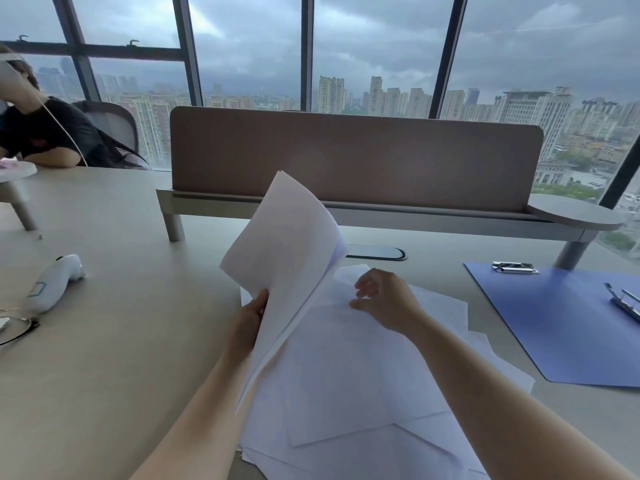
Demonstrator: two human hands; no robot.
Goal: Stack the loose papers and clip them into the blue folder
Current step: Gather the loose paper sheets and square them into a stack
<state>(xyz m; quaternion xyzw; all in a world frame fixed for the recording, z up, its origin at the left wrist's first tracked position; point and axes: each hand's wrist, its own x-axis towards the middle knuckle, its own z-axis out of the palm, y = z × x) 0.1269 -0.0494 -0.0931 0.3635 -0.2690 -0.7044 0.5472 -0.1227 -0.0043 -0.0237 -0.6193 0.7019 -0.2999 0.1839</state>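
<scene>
Head view of a desk during paper gathering. The left hand [251, 318] clamps a small sheaf [282, 244] by its lower left edge, thumb in front and the other digits hidden behind; the sheets stand tilted up off the desk [114, 341] and bow at their free top corner. The right hand [384, 296] rests on the loose papers [346, 375], fingertips drawn together as if pinching one sheet's edge, though whether a sheet is actually caught between them cannot be told. The loose papers lie fanned and skewed directly before the person, overlapping at many angles. The folder [561, 327] lies open and flat to the right, well apart from the hands; one clip [515, 267] sits at its far edge and another [625, 304] at the right, cut off by the frame.

Judged risks: the sheaf is held at one edge only, so the bowed sheets may slide out or fan apart if the hold slackens. A pinch on the pile may lift two sheets or crease a corner. The nearest papers reach the bottom of the frame, where the desk's near edge, though hidden, likely lies; a sweep toward the body could push them off.

Open room: bare desk lies left of the pile, between it and a white device [57, 284], and a narrow strip separates the pile from the folder. The divider [356, 154] closes the far side.
</scene>
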